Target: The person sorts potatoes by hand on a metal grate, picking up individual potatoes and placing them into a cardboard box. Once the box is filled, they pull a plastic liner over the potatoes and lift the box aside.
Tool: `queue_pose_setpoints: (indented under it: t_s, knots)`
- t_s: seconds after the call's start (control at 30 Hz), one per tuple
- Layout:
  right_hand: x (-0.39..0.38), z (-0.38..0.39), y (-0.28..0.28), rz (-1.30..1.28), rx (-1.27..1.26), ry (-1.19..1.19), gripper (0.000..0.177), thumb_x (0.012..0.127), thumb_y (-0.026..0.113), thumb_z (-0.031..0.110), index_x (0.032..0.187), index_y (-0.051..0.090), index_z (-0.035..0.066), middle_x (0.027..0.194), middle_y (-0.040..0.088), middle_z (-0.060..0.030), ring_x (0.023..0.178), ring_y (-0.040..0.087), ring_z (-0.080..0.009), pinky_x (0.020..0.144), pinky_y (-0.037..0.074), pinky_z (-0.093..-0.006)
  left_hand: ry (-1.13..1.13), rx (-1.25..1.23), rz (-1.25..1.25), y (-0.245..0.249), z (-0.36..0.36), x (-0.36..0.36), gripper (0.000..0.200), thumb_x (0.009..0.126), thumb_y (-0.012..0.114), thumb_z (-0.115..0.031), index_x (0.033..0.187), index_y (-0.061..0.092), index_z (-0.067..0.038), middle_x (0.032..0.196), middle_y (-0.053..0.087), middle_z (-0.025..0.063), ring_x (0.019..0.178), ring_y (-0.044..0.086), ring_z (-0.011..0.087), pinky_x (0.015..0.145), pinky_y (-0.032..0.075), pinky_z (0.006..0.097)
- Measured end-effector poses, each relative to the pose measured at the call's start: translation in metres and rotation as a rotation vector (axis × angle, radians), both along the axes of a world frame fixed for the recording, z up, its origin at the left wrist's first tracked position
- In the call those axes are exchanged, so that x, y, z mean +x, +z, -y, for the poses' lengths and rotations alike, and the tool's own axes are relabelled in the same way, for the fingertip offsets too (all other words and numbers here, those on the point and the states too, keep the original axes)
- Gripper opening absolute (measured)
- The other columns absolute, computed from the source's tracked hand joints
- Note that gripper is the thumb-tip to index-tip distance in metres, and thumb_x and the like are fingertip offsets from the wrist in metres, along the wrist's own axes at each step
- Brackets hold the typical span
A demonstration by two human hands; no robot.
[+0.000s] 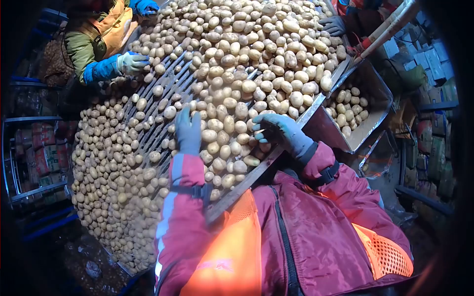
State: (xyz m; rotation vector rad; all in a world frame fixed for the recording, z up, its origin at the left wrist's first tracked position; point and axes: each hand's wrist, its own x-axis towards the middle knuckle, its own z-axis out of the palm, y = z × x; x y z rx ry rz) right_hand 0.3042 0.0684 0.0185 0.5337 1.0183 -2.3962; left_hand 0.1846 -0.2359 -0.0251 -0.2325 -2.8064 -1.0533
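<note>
Potatoes (232, 74) cover a wide sorting surface in a thick layer, and slatted metal bars (163, 93) show through at its middle left. My left hand (188, 132), in a grey-blue glove, reaches over the potatoes at the right side of the bars, its fingers extended and holding nothing I can see. To its right, my right hand (285, 130) wears a similar glove with dark fingertips. It hovers over the near edge of the pile with its fingers curved and apart. A metal-edged rail (266, 165) runs beneath my right wrist.
A bin (377, 130) holding potatoes (347, 108) stands beyond the rail on the right. Across the surface, a co-worker's gloved hand (132, 62) touches potatoes at upper left. Another person's gloved hand (333, 25) rests at upper right, near slanting poles (387, 29).
</note>
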Motion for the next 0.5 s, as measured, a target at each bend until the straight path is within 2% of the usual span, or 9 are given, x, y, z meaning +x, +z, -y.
queue_pose_setpoints:
  t_s: [0.1,0.17,0.23,0.27,0.3,0.37,0.4,0.43,0.5]
  knots:
    - [0.004,-0.017,-0.010,0.063,-0.134,-0.011,0.029,0.102,0.057,0.020,0.121,0.066,0.000,0.108,0.069,-0.0101,0.089,0.067,-0.0217,0.081,0.056,-0.0308,-0.075,-0.012,-0.023,-0.017,-0.039,-0.047,0.053,0.097,0.062,-0.039,0.139,0.058,-0.006,0.137,0.057,0.0262,0.128,0.052,0.0414,0.112,0.039,0.0477]
    - [0.013,-0.027,-0.012,0.049,-0.011,-0.030,0.034,0.104,0.055,0.028,0.123,0.063,0.001,0.109,0.070,-0.0117,0.091,0.067,-0.0228,0.084,0.055,-0.0349,-0.072,-0.053,-0.009,-0.031,-0.069,-0.078,0.057,0.096,0.062,-0.040,0.141,0.056,-0.007,0.142,0.053,0.0262,0.133,0.048,0.0424,0.113,0.037,0.0494]
    - [0.018,-0.035,-0.002,0.071,0.016,-0.067,0.036,0.104,0.055,0.028,0.125,0.063,0.000,0.110,0.070,-0.0121,0.095,0.068,-0.0242,0.086,0.056,-0.0355,-0.140,-0.224,-0.208,-0.026,-0.102,-0.102,0.057,0.098,0.062,-0.039,0.140,0.056,-0.003,0.145,0.051,0.0272,0.137,0.044,0.0431,0.117,0.033,0.0497]
    - [0.021,-0.040,-0.002,0.071,0.049,-0.067,0.037,0.104,0.054,0.029,0.125,0.064,0.000,0.110,0.070,-0.0121,0.097,0.069,-0.0247,0.087,0.056,-0.0359,-0.137,-0.256,-0.232,-0.022,-0.120,-0.107,0.057,0.097,0.062,-0.041,0.142,0.056,-0.005,0.148,0.048,0.0280,0.139,0.040,0.0446,0.118,0.031,0.0511]
    - [0.022,-0.045,-0.001,0.072,0.080,-0.065,0.038,0.104,0.054,0.029,0.126,0.064,0.000,0.111,0.070,-0.0121,0.098,0.069,-0.0252,0.088,0.056,-0.0363,-0.109,-0.261,-0.290,-0.006,-0.142,-0.104,0.051,0.095,0.065,-0.037,0.136,0.060,-0.007,0.144,0.052,0.0263,0.135,0.044,0.0442,0.116,0.034,0.0509]
    - [0.021,-0.056,0.009,0.086,0.081,-0.068,0.038,0.104,0.054,0.030,0.125,0.065,0.000,0.111,0.071,-0.0113,0.096,0.069,-0.0239,0.087,0.056,-0.0362,-0.307,-0.231,-0.324,-0.008,-0.168,-0.112,0.038,0.092,0.066,-0.029,0.125,0.066,-0.009,0.129,0.062,0.0228,0.123,0.055,0.0408,0.107,0.043,0.0490]
    - [0.020,-0.060,0.009,0.089,0.086,-0.069,0.038,0.104,0.054,0.030,0.125,0.065,0.000,0.111,0.071,-0.0110,0.094,0.069,-0.0233,0.087,0.056,-0.0360,-0.407,-0.103,-0.273,-0.007,-0.186,-0.107,0.026,0.090,0.067,-0.023,0.113,0.069,-0.010,0.111,0.069,0.0177,0.107,0.063,0.0369,0.096,0.049,0.0459]
    - [0.021,-0.063,0.009,0.097,0.087,-0.068,0.038,0.104,0.054,0.030,0.125,0.065,0.000,0.110,0.071,-0.0107,0.093,0.069,-0.0228,0.087,0.056,-0.0358,-0.452,-0.141,-0.305,-0.014,-0.199,-0.104,0.021,0.090,0.063,-0.030,0.098,0.068,-0.011,0.099,0.068,0.0122,0.098,0.064,0.0329,0.087,0.050,0.0470]
    - [0.019,-0.069,0.009,0.144,0.070,-0.108,0.036,0.102,0.058,0.028,0.123,0.067,0.000,0.109,0.071,-0.0122,0.091,0.070,-0.0240,0.084,0.057,-0.0361,-0.373,-0.405,-0.149,-0.023,-0.215,-0.104,0.020,0.090,0.064,-0.031,0.094,0.071,-0.012,0.098,0.069,0.0108,0.097,0.065,0.0311,0.084,0.052,0.0473]
